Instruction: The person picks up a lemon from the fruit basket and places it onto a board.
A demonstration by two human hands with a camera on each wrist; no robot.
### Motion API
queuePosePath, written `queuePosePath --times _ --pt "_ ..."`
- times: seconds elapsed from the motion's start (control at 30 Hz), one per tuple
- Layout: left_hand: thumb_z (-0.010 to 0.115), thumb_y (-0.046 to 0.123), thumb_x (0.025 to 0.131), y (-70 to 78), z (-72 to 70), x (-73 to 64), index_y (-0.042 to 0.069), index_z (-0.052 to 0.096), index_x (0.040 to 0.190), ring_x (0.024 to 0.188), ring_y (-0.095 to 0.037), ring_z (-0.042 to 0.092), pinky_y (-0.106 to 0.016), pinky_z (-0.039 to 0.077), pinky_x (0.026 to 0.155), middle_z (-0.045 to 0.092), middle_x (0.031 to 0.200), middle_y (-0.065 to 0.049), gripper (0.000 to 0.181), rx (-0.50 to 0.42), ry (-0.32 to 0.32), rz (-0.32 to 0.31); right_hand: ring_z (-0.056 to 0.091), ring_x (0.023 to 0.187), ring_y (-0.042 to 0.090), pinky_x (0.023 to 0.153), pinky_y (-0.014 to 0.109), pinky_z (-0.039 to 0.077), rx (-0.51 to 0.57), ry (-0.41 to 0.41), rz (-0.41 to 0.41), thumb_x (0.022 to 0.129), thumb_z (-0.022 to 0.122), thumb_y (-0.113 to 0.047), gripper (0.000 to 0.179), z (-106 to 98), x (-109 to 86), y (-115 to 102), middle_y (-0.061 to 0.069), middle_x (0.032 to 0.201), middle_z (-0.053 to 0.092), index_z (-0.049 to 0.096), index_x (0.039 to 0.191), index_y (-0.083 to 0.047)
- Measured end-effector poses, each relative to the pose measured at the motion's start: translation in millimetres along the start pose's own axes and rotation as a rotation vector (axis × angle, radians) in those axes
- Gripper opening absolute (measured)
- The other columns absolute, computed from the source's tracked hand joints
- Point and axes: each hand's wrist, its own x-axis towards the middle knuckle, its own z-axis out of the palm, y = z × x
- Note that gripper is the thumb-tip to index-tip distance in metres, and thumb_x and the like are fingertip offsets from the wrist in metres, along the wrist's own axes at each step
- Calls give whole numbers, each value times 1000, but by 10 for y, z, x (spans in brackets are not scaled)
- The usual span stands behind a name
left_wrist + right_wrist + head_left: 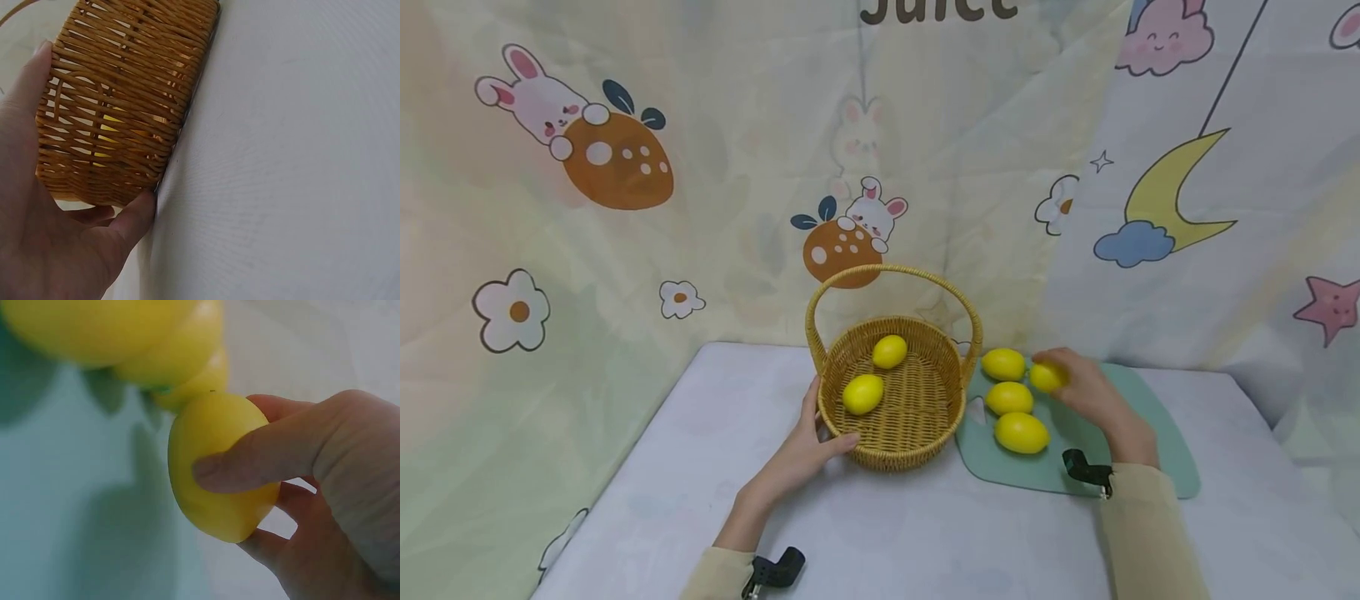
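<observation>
A round wicker basket (917, 408) with a tall arched handle stands on the table, two lemons (862, 394) inside it. My left hand (801, 454) grips the basket's left side, its thumb at the near rim; in the left wrist view the fingers (28, 78) lie along the woven wall. Over on the right, my right hand (1090, 396) pinches a lemon (219, 469), with the thumb across its face and the other fingers behind it. Three more lemons (1009, 398) sit in a rough column beside the held one, on a pale green mat (1120, 417).
The mat lies close against the basket's right side. A white cloth covers the table (925, 542). Behind its far edge hangs a printed curtain (737, 167) with rabbits, flowers and a moon. Each wrist carries a black camera mount (1086, 471).
</observation>
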Motion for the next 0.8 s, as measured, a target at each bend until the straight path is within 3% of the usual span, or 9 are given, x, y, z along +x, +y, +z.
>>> queuePosePath --times 0.13,0.3,0.47,0.8 --pt "77 41 85 11 6 1 54 -12 150 155 -30 11 -59 19 121 0 168 6 111 -5 -5 5 45 127 49 108 67 32 -6 7 -2 72 47 23 59 80 32 171 31 135 53 57 128 10" --pt "77 40 86 1 7 8 54 -12 150 155 -30 11 -60 18 121 0 168 7 110 -4 -3 2 43 129 51 109 68 30 3 35 -16 73 48 23 57 105 47 226 32 135 52 57 127 10" --pt "77 38 86 5 2 14 53 -13 151 155 -30 11 -59 18 122 -1 168 6 112 -7 -6 -3 41 131 50 109 68 29 -9 39 13 76 49 20 55 77 48 190 31 138 50 57 129 8" --pt "77 39 86 -8 -1 12 53 -14 151 156 -28 10 -58 17 122 -2 168 6 112 -11 -8 -3 36 136 48 110 69 28 -4 -28 85 84 58 10 51 -2 23 42 27 146 45 55 134 0"
